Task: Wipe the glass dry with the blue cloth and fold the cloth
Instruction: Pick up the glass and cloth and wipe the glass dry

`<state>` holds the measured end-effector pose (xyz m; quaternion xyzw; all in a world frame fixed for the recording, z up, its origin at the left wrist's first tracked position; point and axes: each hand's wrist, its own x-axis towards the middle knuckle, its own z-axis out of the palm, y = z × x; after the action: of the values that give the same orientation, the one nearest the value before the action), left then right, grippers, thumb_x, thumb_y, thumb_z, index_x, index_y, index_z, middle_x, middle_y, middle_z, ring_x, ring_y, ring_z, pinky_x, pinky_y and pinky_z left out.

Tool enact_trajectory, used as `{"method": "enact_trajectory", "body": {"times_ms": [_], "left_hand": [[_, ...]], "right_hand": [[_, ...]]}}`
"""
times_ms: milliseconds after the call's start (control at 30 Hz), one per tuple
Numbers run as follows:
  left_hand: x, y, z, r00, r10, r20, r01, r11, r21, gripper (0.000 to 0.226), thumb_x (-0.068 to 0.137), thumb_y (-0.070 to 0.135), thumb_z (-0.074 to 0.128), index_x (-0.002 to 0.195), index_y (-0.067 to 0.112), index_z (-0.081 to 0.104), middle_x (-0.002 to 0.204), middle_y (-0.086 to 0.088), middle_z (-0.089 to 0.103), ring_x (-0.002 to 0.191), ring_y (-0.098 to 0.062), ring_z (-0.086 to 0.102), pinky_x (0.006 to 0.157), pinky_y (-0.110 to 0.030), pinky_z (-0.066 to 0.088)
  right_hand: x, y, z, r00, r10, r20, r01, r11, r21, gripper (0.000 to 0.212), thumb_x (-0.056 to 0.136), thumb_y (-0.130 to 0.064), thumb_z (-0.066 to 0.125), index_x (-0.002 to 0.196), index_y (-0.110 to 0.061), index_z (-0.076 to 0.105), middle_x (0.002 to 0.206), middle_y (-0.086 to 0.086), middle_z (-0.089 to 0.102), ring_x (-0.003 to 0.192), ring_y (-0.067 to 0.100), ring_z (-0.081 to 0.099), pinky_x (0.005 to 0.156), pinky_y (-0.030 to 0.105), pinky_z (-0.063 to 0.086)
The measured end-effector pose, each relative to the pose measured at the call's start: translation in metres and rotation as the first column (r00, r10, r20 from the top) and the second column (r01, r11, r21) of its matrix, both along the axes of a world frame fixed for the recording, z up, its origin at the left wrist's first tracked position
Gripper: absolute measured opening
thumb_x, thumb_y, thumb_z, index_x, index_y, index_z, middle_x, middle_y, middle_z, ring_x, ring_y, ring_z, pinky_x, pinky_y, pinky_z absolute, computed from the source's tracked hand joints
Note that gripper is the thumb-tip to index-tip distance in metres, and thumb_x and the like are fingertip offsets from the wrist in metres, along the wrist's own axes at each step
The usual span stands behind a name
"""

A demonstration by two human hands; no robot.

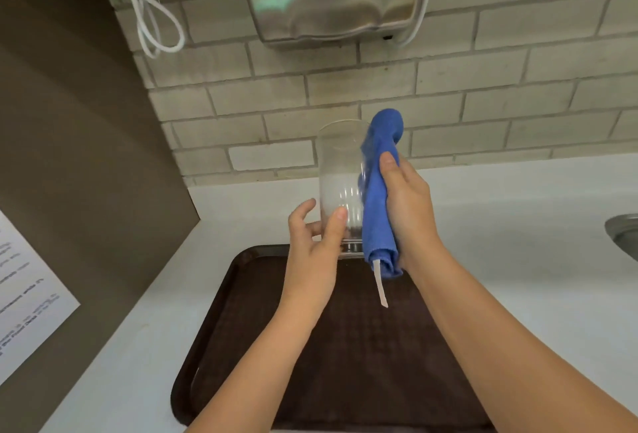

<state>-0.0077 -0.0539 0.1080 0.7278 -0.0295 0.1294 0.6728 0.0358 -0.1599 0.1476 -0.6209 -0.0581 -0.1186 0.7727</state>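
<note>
Holding one glass [340, 187], two hands [312, 246] press one blue cloth [378, 211].

The glass [340, 187] is held above the tray's [214, 312] far edge, the cloth [378, 211] apparently touching its right side.

left hand [312, 246] bare | right hand [409, 205] bare | forearms unsleeved (no jewellery)

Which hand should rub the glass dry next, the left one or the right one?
Probably the right hand. It already grips the blue cloth and presses it against the side of the glass. The left hand is busy steadying the glass near its base, above the brown tray.
</note>
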Motion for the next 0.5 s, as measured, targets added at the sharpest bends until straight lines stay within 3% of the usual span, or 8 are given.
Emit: {"method": "enact_trajectory", "body": {"times_ms": [100, 133, 200, 267, 367, 500], "left_hand": [[-0.011, -0.006, -0.011, 0.995, -0.075, -0.068, 0.069, 0.994, -0.083, 0.028, 0.09, 0.04, 0.043, 0.116, 0.034, 0.031, 0.092, 0.006, 0.06, 0.077, 0.003, 0.065, 0.066, -0.017, 0.055], [-0.013, -0.008, -0.013, 0.989, -0.119, -0.088, 0.109, 0.988, -0.108, 0.032, 0.09, 0.038, 0.044, 0.117, 0.033, 0.028, 0.088, 0.01, 0.06, 0.069, 0.008, 0.064, 0.056, -0.012, 0.053], [-0.018, -0.008, -0.014, 0.976, -0.19, -0.11, 0.17, 0.971, -0.17, 0.048, 0.086, 0.036, 0.054, 0.125, 0.03, 0.026, 0.082, 0.014, 0.063, 0.063, 0.009, 0.065, 0.049, -0.01, 0.05], [-0.022, -0.003, -0.016, 0.966, -0.229, -0.121, 0.194, 0.95, -0.246, 0.064, 0.076, 0.033, 0.067, 0.129, 0.02, 0.033, 0.094, 0.008, 0.068, 0.072, -0.002, 0.07, 0.053, -0.016, 0.053], [-0.022, 0.002, -0.016, 0.95, -0.267, -0.162, 0.209, 0.928, -0.308, 0.071, 0.063, 0.035, 0.074, 0.124, 0.011, 0.048, 0.112, -0.011, 0.066, 0.093, -0.018, 0.069, 0.068, -0.024, 0.056], [-0.025, 0.011, -0.024, 0.872, -0.458, -0.172, 0.35, 0.83, -0.435, 0.038, 0.072, 0.033, 0.066, 0.106, 0.017, 0.066, 0.092, 0.001, 0.073, 0.085, -0.011, 0.069, 0.072, -0.026, 0.057]], "right_hand": [[-0.012, 0.0, -0.008, 0.999, -0.007, 0.054, 0.012, 0.996, -0.085, 0.026, 0.092, -0.034, 0.04, 0.105, -0.019, 0.056, 0.077, -0.008, 0.058, 0.067, 0.003, 0.055, 0.064, 0.02, 0.042], [-0.017, 0.001, -0.011, 0.998, 0.0, 0.064, 0.007, 0.993, -0.119, 0.029, 0.092, -0.035, 0.039, 0.111, -0.02, 0.056, 0.081, -0.009, 0.059, 0.069, 0.0, 0.057, 0.065, 0.018, 0.044], [-0.026, 0.001, -0.016, 0.997, 0.044, 0.059, -0.033, 0.984, -0.173, 0.037, 0.093, -0.036, 0.037, 0.125, -0.023, 0.049, 0.107, -0.002, 0.063, 0.092, 0.007, 0.06, 0.083, 0.025, 0.049], [-0.036, 0.001, -0.021, 0.995, 0.077, 0.058, -0.065, 0.981, -0.184, 0.039, 0.094, -0.035, 0.036, 0.131, -0.026, 0.044, 0.128, 0.003, 0.057, 0.111, 0.013, 0.056, 0.098, 0.032, 0.045], [-0.057, 0.001, -0.035, 0.988, 0.082, 0.129, -0.045, 0.963, -0.267, 0.041, 0.094, -0.034, 0.035, 0.135, -0.032, 0.036, 0.143, -0.003, 0.043, 0.126, 0.005, 0.043, 0.107, 0.027, 0.037], [-0.068, 0.002, -0.038, 0.926, 0.136, 0.351, 0.027, 0.906, -0.423, 0.043, 0.092, -0.035, 0.034, 0.133, -0.041, 0.022, 0.144, -0.024, 0.017, 0.125, -0.02, 0.022, 0.098, -0.003, 0.022]]}}
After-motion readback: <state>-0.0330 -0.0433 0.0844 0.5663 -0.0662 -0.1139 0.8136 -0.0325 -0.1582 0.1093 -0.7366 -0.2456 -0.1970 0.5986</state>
